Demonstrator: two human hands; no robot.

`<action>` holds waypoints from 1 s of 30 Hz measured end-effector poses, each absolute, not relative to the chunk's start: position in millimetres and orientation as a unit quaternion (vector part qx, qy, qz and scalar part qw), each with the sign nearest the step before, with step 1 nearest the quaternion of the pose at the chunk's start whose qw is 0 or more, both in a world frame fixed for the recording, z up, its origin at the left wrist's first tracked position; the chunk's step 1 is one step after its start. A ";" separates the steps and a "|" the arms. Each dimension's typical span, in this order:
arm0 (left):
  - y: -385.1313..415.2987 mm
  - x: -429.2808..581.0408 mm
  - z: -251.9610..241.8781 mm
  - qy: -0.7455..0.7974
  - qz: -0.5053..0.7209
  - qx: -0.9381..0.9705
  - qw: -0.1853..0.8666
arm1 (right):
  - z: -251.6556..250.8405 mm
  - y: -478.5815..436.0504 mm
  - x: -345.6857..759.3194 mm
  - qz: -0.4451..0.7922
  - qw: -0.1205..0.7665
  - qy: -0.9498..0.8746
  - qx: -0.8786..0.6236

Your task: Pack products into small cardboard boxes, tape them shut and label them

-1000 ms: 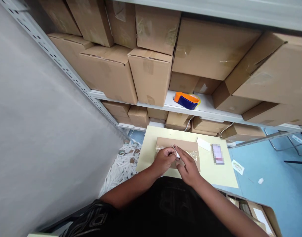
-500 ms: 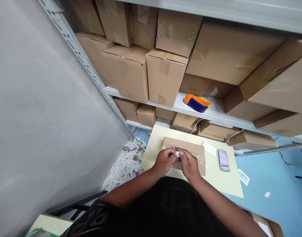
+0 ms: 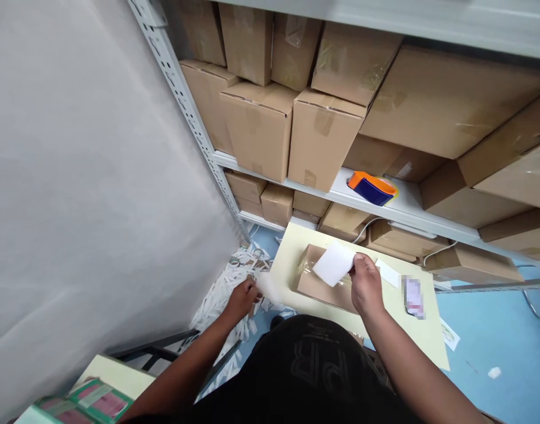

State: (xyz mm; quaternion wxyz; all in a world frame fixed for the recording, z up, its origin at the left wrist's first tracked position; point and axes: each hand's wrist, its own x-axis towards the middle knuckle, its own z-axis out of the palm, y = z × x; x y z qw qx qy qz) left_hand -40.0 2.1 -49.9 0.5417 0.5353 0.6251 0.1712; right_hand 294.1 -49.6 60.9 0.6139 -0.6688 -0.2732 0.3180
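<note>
Between the thumb and fingers of my right hand [image 3: 367, 285] is a white rectangular label [image 3: 334, 264], pinched at its right end above a taped cardboard box [image 3: 320, 290]. My left hand [image 3: 242, 299] has its fingers closed left of the table, over the scraps. A pale, thin strip [image 3: 270, 287], smeared by motion, extends rightward from those fingers; it looks like peeled backing paper. Clear tape crosses the box, which rests on the pale yellow table [image 3: 430, 348]. Part of the box is hidden behind the label and my right hand.
Right of the box lie a white sheet [image 3: 388, 273] and a blurred-out phone-like object [image 3: 413, 297]. An orange and blue tape dispenser [image 3: 372, 188] sits on the shelf among cardboard boxes [image 3: 325, 135]. Paper scraps [image 3: 217, 294] cover the floor by the wall. Green-and-pink packages [image 3: 95, 400] sit lower left.
My hands were together over the box with a small white piece between them. They have parted: the left swung out left with the pale strip, the right holds up the label.
</note>
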 end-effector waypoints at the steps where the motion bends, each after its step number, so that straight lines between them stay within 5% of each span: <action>1: 2.2 -61.0 -60.2 0.647 0.140 0.536 0.524 | 61.1 -49.6 298.7 0.317 0.625 -0.260 -0.664; 9: 15.2 -145.4 -97.1 0.683 -0.040 0.653 0.326 | 75.4 -71.0 318.0 0.323 0.624 -0.252 -0.666; 14: 27.7 -74.2 -62.8 0.580 0.166 0.670 0.433 | 72.4 -85.7 313.9 0.370 0.638 -0.246 -0.629; 20: 14.2 44.0 9.7 0.363 0.182 0.447 0.797 | 78.0 -100.8 304.7 0.409 0.577 -0.321 -0.630; 30: -8.1 109.9 21.1 0.325 0.221 0.487 0.780 | 61.2 -121.1 327.3 0.387 0.463 -0.327 -0.727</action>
